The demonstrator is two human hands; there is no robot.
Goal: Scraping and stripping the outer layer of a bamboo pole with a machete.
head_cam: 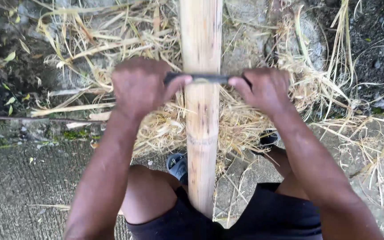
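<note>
Concrete ground, straw shavings, both hands' grip on blade across bamboo pole

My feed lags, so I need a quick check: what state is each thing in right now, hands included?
Pole: pale bamboo, bare surface, running lengthwise away between the knees.
Blade: dark, laid crosswise flat against the pole.
Left hand: closed on the blade's left end, thumb on top.
Right hand: closed on the blade's right end.
Shavings: dry, loose, heaped on the ground under the pole.
Shoe: on the concrete, partly hidden by the pole.
</note>
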